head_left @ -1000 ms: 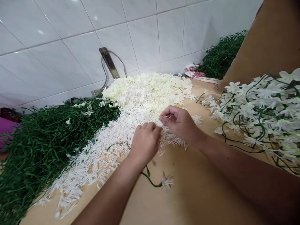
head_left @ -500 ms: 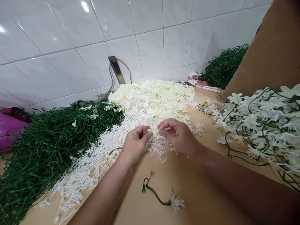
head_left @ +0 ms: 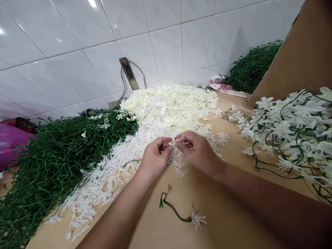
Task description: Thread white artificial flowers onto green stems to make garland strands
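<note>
Between my fingertips is a small white artificial flower (head_left: 173,142) with a pale centre. My left hand (head_left: 158,152) pinches it from the left. From the right, my right hand (head_left: 198,150) has its thumb and forefinger closed at the same flower, and a thin white bit pokes out of that pinch. Just beyond both hands spreads a heap of loose cream petals (head_left: 178,107). Thin white stamen pieces (head_left: 111,176) lie strewn to the left of my left hand. A green stem with a white flower head (head_left: 197,218) rests on the cardboard below my hands.
Green artificial stems (head_left: 67,152) pile up on the left, beside a purple bag (head_left: 14,145). Stemmed white flowers (head_left: 295,128) are heaped on the right, under an upright cardboard panel (head_left: 298,52). More green stems (head_left: 254,65) lie behind. A metal bracket (head_left: 129,73) leans against the tiled wall.
The flower in my fingers has turned and my hands have come closer together around it. The whole view has shifted slightly.
</note>
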A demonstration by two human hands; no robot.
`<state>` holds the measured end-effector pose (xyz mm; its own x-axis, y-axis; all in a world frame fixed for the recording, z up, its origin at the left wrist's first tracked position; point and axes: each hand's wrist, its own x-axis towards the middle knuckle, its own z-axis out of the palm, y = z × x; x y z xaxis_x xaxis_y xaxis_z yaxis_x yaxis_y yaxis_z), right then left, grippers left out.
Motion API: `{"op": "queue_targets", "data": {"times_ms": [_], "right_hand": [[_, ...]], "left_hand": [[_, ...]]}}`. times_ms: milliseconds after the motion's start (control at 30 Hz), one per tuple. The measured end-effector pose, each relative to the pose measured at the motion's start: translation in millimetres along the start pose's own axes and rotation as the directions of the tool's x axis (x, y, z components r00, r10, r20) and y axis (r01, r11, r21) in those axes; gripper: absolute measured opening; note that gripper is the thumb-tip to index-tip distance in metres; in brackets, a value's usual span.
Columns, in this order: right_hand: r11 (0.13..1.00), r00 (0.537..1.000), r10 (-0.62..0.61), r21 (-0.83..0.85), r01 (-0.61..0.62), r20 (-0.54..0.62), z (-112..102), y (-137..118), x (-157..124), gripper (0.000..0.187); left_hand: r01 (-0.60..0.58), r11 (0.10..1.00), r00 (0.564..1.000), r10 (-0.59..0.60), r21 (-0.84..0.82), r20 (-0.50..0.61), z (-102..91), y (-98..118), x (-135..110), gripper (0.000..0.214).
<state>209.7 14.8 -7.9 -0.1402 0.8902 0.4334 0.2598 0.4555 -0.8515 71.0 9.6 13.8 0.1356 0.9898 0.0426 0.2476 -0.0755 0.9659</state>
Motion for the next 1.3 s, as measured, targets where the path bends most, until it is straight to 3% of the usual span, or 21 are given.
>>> {"op": "queue_targets", "data": {"times_ms": [167,367,433,600,700,933,1033,1167,1300], "right_hand": [[0.996,0.997,0.072,0.054,-0.073,0.011,0,-2,1,0.008],[0.92,0.97,0.217,0.31,-0.241,0.109,1,0,4,0.014],[0.907,0.963,0.24,0.324,-0.268,0.123,1,0,5,0.014],[0.992,0.995,0.09,0.08,-0.093,0.038,1,1,3,0.008],[0.999,1.0,-0.01,-0.038,0.011,0.019,0,1,2,0.005],[0.977,0.992,-0.127,-0.172,0.128,0.016,-2,-4,1,0.009],[0.972,0.984,-0.177,-0.153,0.176,0.007,-1,-5,1,0.01],[0.997,0.999,-0.03,0.075,0.029,0.014,0,-1,2,0.004],[0.94,0.982,0.164,0.287,-0.185,0.094,-2,-2,6,0.01]], "left_hand": [[-0.03,0.998,0.999,0.028,0.048,0.032,0.7,4,-2,0.021],[-0.035,0.998,0.999,0.033,0.053,0.029,-1.5,8,-2,0.022],[-0.03,0.998,0.999,0.028,0.053,0.026,-1.1,8,-2,0.022],[-0.052,0.993,0.999,0.05,0.103,0.022,-0.5,5,-2,0.024],[-0.083,0.989,0.997,0.081,0.121,0.019,-0.9,6,-3,0.024],[-0.174,0.963,0.985,0.169,0.204,0.041,-1.3,10,-5,0.023],[-0.202,0.958,0.979,0.192,0.202,0.068,-4.2,12,-6,0.024],[-0.163,0.983,0.984,0.155,0.088,0.092,-9.0,11,-5,0.025],[-0.05,0.998,0.998,0.051,-0.025,0.031,-10.4,8,-1,0.015]]}}
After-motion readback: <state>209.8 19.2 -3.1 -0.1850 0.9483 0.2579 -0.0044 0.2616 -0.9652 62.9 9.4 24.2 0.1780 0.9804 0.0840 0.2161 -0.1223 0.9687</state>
